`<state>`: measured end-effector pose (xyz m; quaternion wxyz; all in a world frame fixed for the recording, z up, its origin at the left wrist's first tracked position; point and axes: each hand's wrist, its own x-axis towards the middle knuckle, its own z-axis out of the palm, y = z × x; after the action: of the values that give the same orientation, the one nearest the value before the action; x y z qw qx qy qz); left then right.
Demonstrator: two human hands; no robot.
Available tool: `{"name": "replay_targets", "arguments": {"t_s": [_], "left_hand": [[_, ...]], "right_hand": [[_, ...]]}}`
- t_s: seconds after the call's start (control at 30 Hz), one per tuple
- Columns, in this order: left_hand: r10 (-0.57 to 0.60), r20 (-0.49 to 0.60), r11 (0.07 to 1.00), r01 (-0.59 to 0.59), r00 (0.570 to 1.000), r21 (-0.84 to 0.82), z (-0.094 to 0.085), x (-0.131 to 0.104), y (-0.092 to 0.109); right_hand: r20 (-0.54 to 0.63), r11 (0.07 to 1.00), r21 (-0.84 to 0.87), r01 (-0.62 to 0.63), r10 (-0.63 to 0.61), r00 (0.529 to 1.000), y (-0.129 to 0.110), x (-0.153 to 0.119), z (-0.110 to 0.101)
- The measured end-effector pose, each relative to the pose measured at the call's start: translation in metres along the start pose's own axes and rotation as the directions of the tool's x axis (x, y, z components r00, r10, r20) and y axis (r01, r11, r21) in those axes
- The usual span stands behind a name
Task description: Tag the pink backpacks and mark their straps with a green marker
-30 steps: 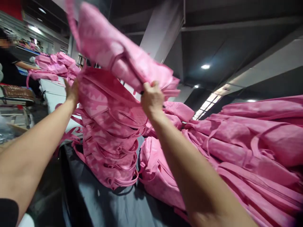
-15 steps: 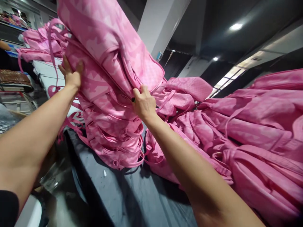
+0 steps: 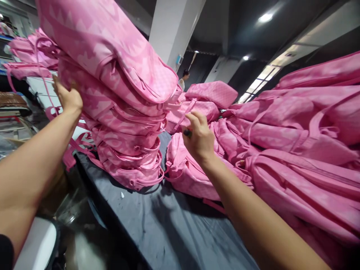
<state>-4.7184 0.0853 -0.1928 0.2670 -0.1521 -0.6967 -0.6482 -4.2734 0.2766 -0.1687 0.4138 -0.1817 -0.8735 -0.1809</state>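
A tall stack of pink camouflage backpacks (image 3: 123, 131) leans on the table, its top backpack (image 3: 112, 48) tilted and running out of view above. My left hand (image 3: 69, 97) lies against the stack's left side with fingers apart; the exact contact is blurred. My right hand (image 3: 199, 137) is off the stack, to its right, in front of more pink backpacks. Its fingers are curled around a small dark object (image 3: 187, 132), mostly hidden, whose kind I cannot make out. Below this hand a single pink backpack (image 3: 188, 176) lies on the table.
A grey-covered table (image 3: 140, 225) runs beneath the stack. Heaped pink backpacks (image 3: 303, 123) fill the right side. More pink bags (image 3: 30, 48) lie at the far left. A white seat (image 3: 36, 243) stands at lower left. Behind are a pillar (image 3: 171, 30) and another person (image 3: 184, 78).
My right hand has let go of the top backpack's front and moved right. The top backpack has settled lower on the stack. My left hand stays at the stack's side.
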Motion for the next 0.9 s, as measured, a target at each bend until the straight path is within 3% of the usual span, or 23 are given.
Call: {"name": "replay_targets", "arguments": {"t_s": [0.07,0.1,0.17,0.2,0.27,0.33,0.4,0.43,0.47,0.5,0.53,0.6,0.67,0.7,0.83,0.9], "left_hand": [[-0.145,-0.020,0.987,0.146,0.989,0.063,-0.011,-0.022,0.018],[-0.123,-0.026,0.987,0.125,0.992,0.098,-0.016,-0.040,0.029],[0.137,-0.006,0.982,-0.135,0.991,0.136,-0.021,-0.088,0.053],[0.309,0.037,0.943,-0.311,0.950,0.122,-0.020,-0.118,0.065],[0.553,0.179,0.826,-0.564,0.814,0.013,-0.009,-0.186,0.086],[0.628,0.403,0.766,-0.621,0.666,-0.167,0.009,-0.259,0.104],[0.557,0.677,0.787,-0.565,0.481,-0.246,0.027,-0.325,0.114],[0.469,0.776,0.828,-0.517,0.422,-0.219,0.034,-0.351,0.116],[0.354,0.847,0.875,-0.461,0.396,-0.150,0.039,-0.372,0.115],[0.235,0.887,0.913,-0.403,0.397,-0.062,0.042,-0.388,0.112],[0.122,0.897,0.937,-0.348,0.425,0.037,0.044,-0.399,0.107],[-0.023,0.855,0.938,-0.284,0.519,0.198,0.045,-0.408,0.093],[-0.025,0.799,0.912,-0.314,0.601,0.265,0.046,-0.411,0.080],[-0.010,0.788,0.898,-0.341,0.616,0.278,0.046,-0.413,0.076],[0.074,0.804,0.884,-0.412,0.589,0.220,0.038,-0.422,0.066],[0.171,0.742,0.867,-0.457,0.649,0.199,0.021,-0.423,0.056]], "right_hand": [[0.105,0.995,-0.063,-0.071,0.078,0.991,0.022,-0.042,-0.017],[0.194,0.988,-0.113,-0.108,0.129,0.972,0.033,-0.065,-0.023],[0.428,0.958,-0.241,-0.154,0.247,0.869,0.048,-0.109,-0.031],[0.530,0.943,-0.294,-0.155,0.296,0.795,0.054,-0.129,-0.032],[0.650,0.925,-0.353,-0.141,0.351,0.673,0.059,-0.157,-0.027],[0.666,0.913,-0.379,-0.151,0.383,0.640,0.059,-0.170,-0.018],[0.650,0.902,-0.394,-0.177,0.410,0.640,0.058,-0.173,-0.012],[0.651,0.900,-0.394,-0.185,0.416,0.635,0.057,-0.173,-0.012],[0.656,0.903,-0.388,-0.187,0.413,0.631,0.056,-0.173,-0.015],[0.662,0.907,-0.377,-0.186,0.405,0.630,0.054,-0.175,-0.021],[0.664,0.911,-0.369,-0.185,0.398,0.633,0.052,-0.179,-0.030],[0.654,0.912,-0.365,-0.188,0.395,0.645,0.044,-0.192,-0.055],[0.623,0.911,-0.363,-0.196,0.394,0.675,0.034,-0.211,-0.086],[0.595,0.915,-0.352,-0.196,0.380,0.708,0.028,-0.222,-0.102],[0.373,0.965,-0.239,-0.112,0.198,0.907,0.008,-0.275,-0.158],[0.293,0.977,-0.211,-0.043,0.105,0.950,0.003,-0.306,-0.179]]}}
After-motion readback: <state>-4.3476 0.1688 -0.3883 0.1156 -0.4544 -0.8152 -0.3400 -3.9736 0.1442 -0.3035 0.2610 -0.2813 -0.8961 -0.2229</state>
